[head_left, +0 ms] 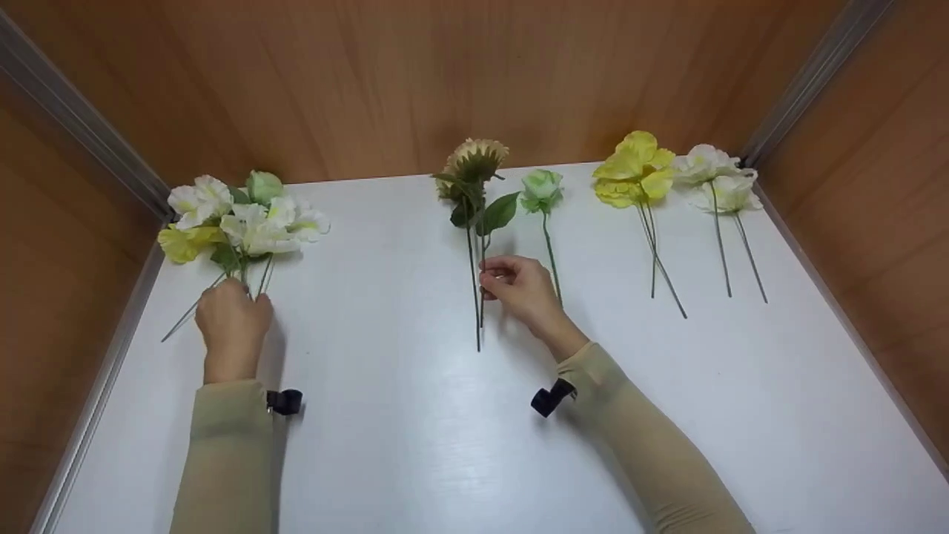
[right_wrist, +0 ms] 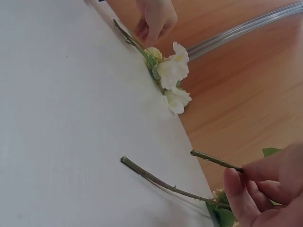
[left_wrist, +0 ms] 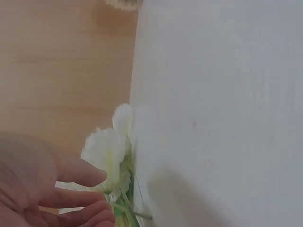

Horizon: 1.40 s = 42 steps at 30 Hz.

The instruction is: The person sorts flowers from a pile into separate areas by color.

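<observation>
At the left, my left hand [head_left: 233, 319] is over the stems of a bunch of artificial flowers. In the left wrist view its fingers are loosely bent, with a gap below the thumb and fingertips right at the stems. The bunch has white flowers [head_left: 256, 230], a yellow flower [head_left: 185, 243] and a green rosebud [head_left: 264, 187]. My right hand [head_left: 526, 293] pinches the stem [right_wrist: 215, 160] of a beige chrysanthemum-like flower [head_left: 478, 157] between thumb and forefinger, raised off the table. A second stem [right_wrist: 161, 182] beside it lies lower and outside the pinch.
A green rose [head_left: 542, 189] lies just right of the beige flowers, partly behind my right hand. Further right lie yellow flowers [head_left: 634, 170] with crossed stems and two white flowers [head_left: 726, 193]. Wooden walls [head_left: 474, 74] enclose the white table [head_left: 385, 415] at the back and sides.
</observation>
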Tool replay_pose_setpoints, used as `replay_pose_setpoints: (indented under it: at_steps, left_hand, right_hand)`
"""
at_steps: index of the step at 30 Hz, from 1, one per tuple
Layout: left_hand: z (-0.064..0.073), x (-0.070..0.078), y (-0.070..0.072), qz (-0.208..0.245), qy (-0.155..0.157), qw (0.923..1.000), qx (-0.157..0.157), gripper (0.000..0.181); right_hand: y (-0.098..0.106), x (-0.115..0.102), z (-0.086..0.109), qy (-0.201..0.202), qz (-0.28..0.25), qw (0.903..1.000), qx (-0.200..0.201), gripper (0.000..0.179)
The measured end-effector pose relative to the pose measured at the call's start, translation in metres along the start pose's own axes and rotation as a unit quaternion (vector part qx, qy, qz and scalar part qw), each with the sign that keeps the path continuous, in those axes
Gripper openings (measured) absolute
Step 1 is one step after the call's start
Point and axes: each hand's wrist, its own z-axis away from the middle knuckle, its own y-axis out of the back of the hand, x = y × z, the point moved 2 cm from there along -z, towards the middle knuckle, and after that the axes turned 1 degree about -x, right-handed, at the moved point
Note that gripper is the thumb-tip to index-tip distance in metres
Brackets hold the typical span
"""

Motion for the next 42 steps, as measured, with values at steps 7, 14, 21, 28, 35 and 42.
replay_pose_setpoints:
  at_steps: [7, 14, 21, 28, 35, 42]
  left_hand:
    - [-0.004, -0.018, -0.004, -0.006, 0.012, 0.9996, -0.023, 0.023]
    - [-0.002, -0.019, -0.004, 0.004, 0.041, 0.9972, -0.062, 0.028]
    - [-0.002, -0.019, -0.003, -0.001, 0.032, 0.9973, -0.066, 0.030]
    - [-0.001, -0.017, 0.005, -0.004, 0.014, 0.9983, -0.056, 0.043]
    - [0.003, -0.008, 0.016, 0.005, 0.016, 0.9973, -0.071, 0.042]
    - [0.007, 0.008, 0.021, 0.075, 0.066, 0.9892, -0.108, 0.025]
  right_hand:
    - [-0.008, 0.008, -0.015, -0.025, 0.052, 0.9983, 0.003, 0.022]
    - [-0.017, 0.017, -0.027, -0.025, 0.160, 0.9865, 0.022, 0.022]
    - [-0.026, 0.016, -0.029, 0.023, 0.256, 0.9663, 0.020, 0.017]
    - [-0.032, 0.012, -0.028, 0.042, 0.288, 0.9565, -0.015, 0.041]
    - [-0.032, 0.009, -0.027, 0.055, 0.315, 0.9474, -0.020, 0.033]
    - [-0.025, 0.013, -0.027, 0.087, 0.312, 0.9457, -0.024, 0.025]
